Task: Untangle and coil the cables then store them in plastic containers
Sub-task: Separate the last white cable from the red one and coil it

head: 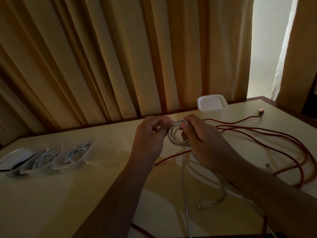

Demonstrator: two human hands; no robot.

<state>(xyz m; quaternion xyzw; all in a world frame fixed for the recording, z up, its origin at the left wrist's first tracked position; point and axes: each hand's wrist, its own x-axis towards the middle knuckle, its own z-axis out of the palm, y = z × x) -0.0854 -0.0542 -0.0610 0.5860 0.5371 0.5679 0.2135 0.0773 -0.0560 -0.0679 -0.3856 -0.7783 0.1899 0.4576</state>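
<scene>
A small coil of white cable (175, 136) hangs above the table between both hands. My right hand (200, 138) grips the coil's right side, thumb over the loops. My left hand (152, 133) pinches the cable at the coil's top left. The cable's loose tail runs down under my right wrist to a white USB plug (203, 204) lying on the table. A long red cable (267, 134) sprawls in loops across the right side of the table. At the left stand clear plastic containers (77, 154) holding coiled white cables.
A white container lid (211, 103) lies at the table's far edge by the curtain (120, 57). The red cable's plug (261, 111) rests at the far right. A dark and white object (15, 160) sits at the far left.
</scene>
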